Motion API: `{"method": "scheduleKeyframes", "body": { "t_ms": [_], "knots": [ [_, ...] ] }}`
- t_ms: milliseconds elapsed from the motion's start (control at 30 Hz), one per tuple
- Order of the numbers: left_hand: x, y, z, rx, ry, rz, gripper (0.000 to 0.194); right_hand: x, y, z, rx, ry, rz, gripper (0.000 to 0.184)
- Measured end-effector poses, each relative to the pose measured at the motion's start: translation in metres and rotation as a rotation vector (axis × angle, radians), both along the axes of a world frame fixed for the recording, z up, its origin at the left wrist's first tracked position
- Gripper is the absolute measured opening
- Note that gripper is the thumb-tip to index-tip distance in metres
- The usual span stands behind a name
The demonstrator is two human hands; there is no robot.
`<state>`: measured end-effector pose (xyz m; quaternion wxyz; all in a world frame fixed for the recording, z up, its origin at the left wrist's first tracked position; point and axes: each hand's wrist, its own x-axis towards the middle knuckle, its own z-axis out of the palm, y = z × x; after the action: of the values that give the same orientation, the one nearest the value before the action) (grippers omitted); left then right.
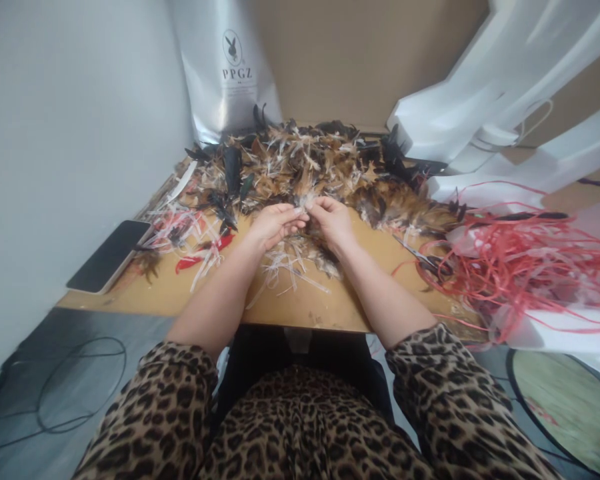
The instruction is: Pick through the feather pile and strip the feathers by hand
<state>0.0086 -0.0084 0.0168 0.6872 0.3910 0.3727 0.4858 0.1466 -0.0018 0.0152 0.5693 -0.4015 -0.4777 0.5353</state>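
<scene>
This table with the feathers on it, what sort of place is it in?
Probably a small craft workshop: piled brown feathers, a tangle of red ribbon and scissors share the wooden table.

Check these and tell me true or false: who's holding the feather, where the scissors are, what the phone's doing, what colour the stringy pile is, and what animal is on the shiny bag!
1. The left hand and right hand pinch a pale feather. True.
2. The scissors are in the right hand. False: they lie on the table.
3. The smartphone is lit up. False: its screen is dark.
4. The tangled ribbon is pinkish red. True.
5. The silver bag shows a cat. False: it's a rabbit's head.
</scene>
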Motion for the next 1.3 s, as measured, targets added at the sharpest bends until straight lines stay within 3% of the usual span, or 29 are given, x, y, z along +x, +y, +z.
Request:
{"method": "scheduleKeyframes", "body": {
  "t_ms": [333, 500, 667, 833, 967, 1067, 1167, 1300],
  "knots": [
    [0.003, -0.001, -0.001, 0.056, 0.102, 0.03, 0.014, -0.002, 0.001, -0.005, 0.028, -0.006, 0.007, 0.027],
    [-0.001, 0.004, -0.001, 0.058, 0.04, 0.126, 0.013, 0.013, 0.009, 0.0, 0.097, -0.111, -0.069, 0.02],
    [-0.006, 0.008, -0.001, 0.024, -0.055, 0.206, 0.01, 0.039, 0.02, 0.0, 0.326, -0.543, -0.085, 0.011],
    [-0.005, 0.007, -0.001, 0.02, -0.082, 0.2, 0.009, 0.041, 0.016, -0.002, 0.634, -1.027, -0.011, 0.018],
    [-0.004, 0.007, -0.002, 0.011, -0.083, 0.194, 0.01, 0.032, 0.013, -0.009, 0.68, -1.208, -0.017, 0.019],
    [-0.004, 0.007, -0.003, 0.008, -0.073, 0.196, 0.01, 0.03, 0.018, -0.013, 0.625, -1.028, -0.107, 0.01],
    [-0.004, 0.007, -0.003, 0.006, -0.066, 0.201, 0.009, 0.032, 0.024, -0.009, 0.437, -0.575, -0.203, 0.01],
    [-0.005, 0.007, -0.003, -0.005, -0.093, 0.166, 0.005, 0.037, 0.028, 0.002, 0.128, -0.035, -0.102, 0.024]
  ]
}}
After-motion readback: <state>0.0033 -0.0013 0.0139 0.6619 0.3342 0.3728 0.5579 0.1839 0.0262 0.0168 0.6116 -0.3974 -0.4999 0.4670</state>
